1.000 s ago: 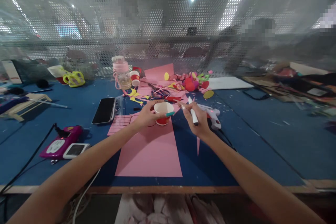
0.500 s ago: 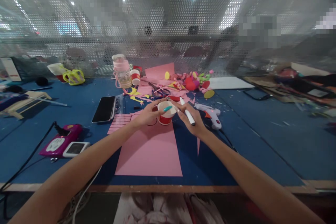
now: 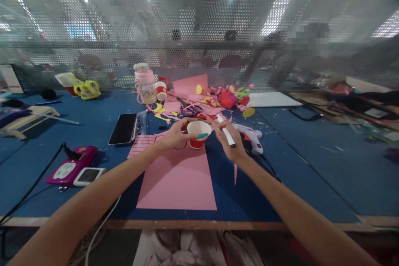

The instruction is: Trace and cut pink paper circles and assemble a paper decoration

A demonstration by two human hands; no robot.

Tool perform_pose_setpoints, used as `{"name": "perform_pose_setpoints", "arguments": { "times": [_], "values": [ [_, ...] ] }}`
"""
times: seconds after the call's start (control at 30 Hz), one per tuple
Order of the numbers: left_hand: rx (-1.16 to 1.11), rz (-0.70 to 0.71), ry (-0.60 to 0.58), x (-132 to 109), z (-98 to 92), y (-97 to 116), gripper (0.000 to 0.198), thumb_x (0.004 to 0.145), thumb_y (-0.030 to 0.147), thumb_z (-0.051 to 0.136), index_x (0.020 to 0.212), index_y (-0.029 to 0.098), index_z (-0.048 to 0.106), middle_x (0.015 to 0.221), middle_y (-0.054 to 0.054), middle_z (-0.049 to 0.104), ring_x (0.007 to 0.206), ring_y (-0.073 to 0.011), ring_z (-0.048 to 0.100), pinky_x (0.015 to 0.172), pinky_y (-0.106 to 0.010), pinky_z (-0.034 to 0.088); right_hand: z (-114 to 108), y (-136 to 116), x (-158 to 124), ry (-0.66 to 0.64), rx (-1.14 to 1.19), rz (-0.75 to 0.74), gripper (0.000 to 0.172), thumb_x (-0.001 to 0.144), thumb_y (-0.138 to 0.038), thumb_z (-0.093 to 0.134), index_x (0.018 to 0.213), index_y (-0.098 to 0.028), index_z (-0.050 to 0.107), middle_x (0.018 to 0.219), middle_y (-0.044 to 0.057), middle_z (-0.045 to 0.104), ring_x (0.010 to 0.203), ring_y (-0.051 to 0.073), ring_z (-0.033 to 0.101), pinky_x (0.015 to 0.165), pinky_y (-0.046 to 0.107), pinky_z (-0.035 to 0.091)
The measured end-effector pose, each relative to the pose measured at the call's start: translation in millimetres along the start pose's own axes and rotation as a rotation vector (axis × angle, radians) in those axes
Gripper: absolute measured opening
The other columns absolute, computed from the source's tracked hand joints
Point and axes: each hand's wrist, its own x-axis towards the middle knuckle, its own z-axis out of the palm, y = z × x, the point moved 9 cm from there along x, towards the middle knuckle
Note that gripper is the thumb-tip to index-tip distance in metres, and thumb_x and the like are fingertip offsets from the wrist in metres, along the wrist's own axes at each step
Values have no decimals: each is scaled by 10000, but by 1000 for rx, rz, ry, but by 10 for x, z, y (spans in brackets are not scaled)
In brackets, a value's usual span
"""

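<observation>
Marker [image 3: 227, 133] and red cup [image 3: 197, 143] in hands [image 3: 174, 135], any print illegible.

The single view looks from the person's head, facing forward and down over the desk [image 3: 327, 145], wide enough to span the near lap [image 3: 183, 249], left hand [image 3: 174, 135] and right hand [image 3: 232, 145] mid-view, and far perforated screen [image 3: 193, 16].
</observation>
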Motion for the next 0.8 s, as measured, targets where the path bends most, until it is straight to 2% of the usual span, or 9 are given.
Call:
{"name": "perform_pose_setpoints", "arguments": {
  "times": [0.1,0.17,0.37,0.47,0.57,0.67,0.8],
  "values": [
    [30,-2,-1,9,-14,-11,574,587,281,727,1101,130,522,1064,-123,596,942,-212,567,840,-362,431,-158,-5,15,160,23,-7,226,840,-412,427,722,-220,406,646,-17,472,556,130,467,570,268,393],
    [33,-1,-8,16,-16,-11,581,587,272,726,1112,133,520,1073,-120,592,944,-210,567,842,-361,430,-178,-12,18,179,12,-16,243,831,-418,439,698,-217,402,633,-21,435,563,128,449,560,262,381],
    [-19,21,-50,50,-12,0,593,569,246,737,1114,132,533,1109,-126,574,989,-223,550,881,-367,407,48,-21,-13,-43,-89,-40,250,822,-421,454,688,-215,404,533,-48,392,457,101,365,464,231,302],
    [-50,10,-92,54,-1,1,637,559,258,747,1141,130,521,1139,-138,563,1028,-240,535,898,-374,396,88,-35,-21,-79,-138,-62,243,821,-391,465,668,-213,402,525,-45,433,436,96,372,455,228,308],
    [-90,-11,-146,42,11,24,552,656,334,676,1157,155,527,1196,-137,543,1088,-258,508,915,-394,388,109,-81,-13,-110,-143,-113,188,829,-344,460,699,-211,431,684,6,572,551,123,504,527,240,382],
    [-95,-8,-165,40,-13,86,466,733,358,596,1166,197,533,1263,-123,503,1141,-271,477,931,-428,380,128,-102,-6,-144,-140,-142,116,843,-299,446,767,-213,462,895,51,621,720,150,582,638,259,432],
    [26,34,-153,51,-30,185,622,610,253,715,1196,220,507,1359,-123,396,1228,-288,386,978,-438,348,131,-141,-3,-142,-157,-210,119,841,-261,457,733,-219,430,924,56,623,865,174,586,710,272,441]
  ]
}}
